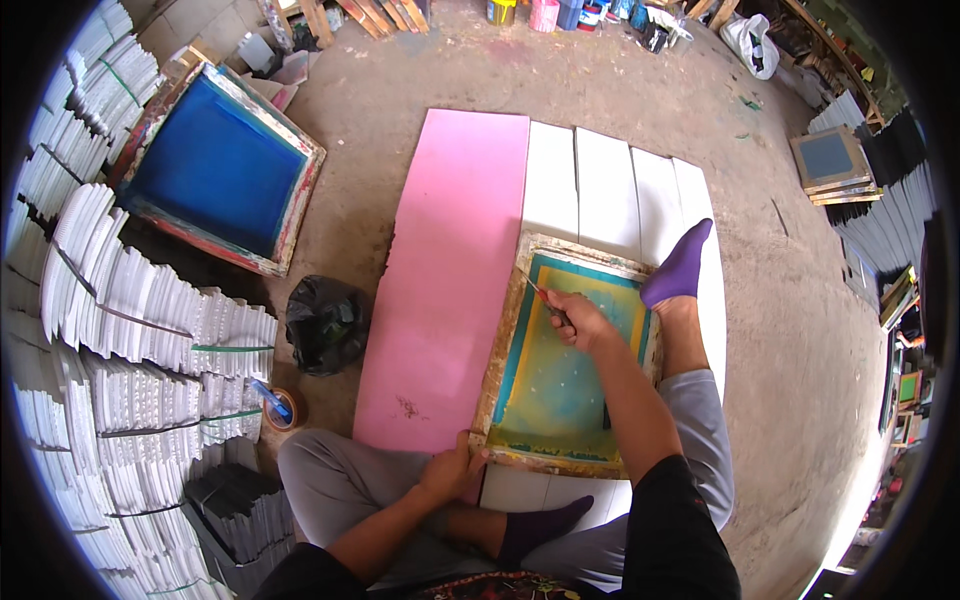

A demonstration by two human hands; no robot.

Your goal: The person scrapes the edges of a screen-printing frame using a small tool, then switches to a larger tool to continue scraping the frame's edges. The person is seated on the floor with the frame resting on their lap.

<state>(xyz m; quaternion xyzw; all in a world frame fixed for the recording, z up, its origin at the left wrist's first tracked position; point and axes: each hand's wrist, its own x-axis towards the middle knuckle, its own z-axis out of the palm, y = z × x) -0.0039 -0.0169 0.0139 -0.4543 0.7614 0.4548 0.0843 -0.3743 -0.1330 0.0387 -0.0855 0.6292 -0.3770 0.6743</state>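
A silk-screen frame with a worn wooden border and green-yellow mesh lies in front of me, on white boards and over the edge of a pink sheet. My left hand grips its near left corner. In my closed right hand, over the mesh, is a slim tool with a red and black handle. Its thin metal end points at the frame's far left corner; whether it touches the wood I cannot tell. My foot in a purple sock rests by the frame's far right corner.
The pink sheet and white boards lie on the floor. At left stand a blue screen frame, stacked white sheets, a black plastic bag and a tape roll. Paint tubs line the far side.
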